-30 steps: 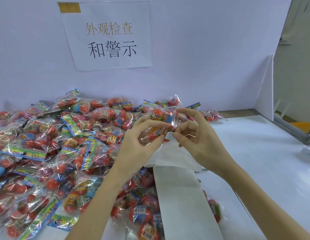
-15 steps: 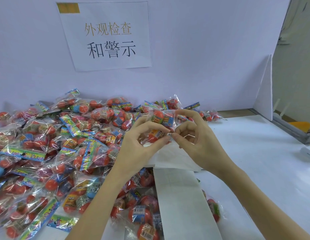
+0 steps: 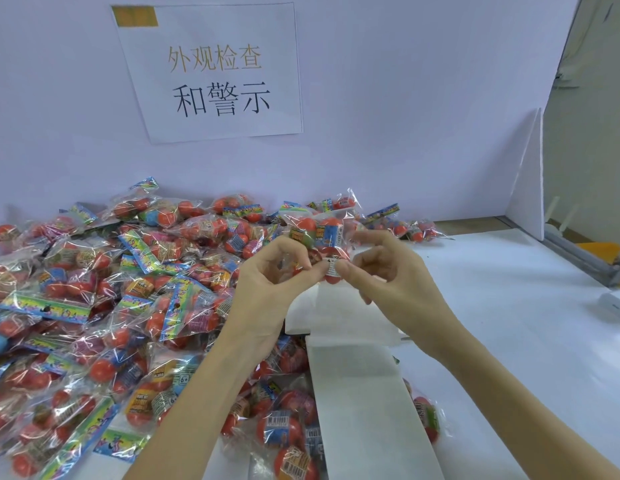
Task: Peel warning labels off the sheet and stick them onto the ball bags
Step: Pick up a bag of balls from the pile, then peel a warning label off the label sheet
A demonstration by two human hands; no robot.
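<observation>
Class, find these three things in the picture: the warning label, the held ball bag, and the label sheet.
warning label [image 3: 331,267], head view, its printed white face.
held ball bag [image 3: 319,232], head view, the clear film over the balls.
label sheet [image 3: 360,403], head view, its bare white strip.

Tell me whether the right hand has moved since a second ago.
No, barely: the right hand stays above the white label sheet, still pressing the warning label onto the held bag.

A clear ball bag [image 3: 319,233] stood upright, small white label [image 3: 331,266] at its six o'clock edge.
</observation>
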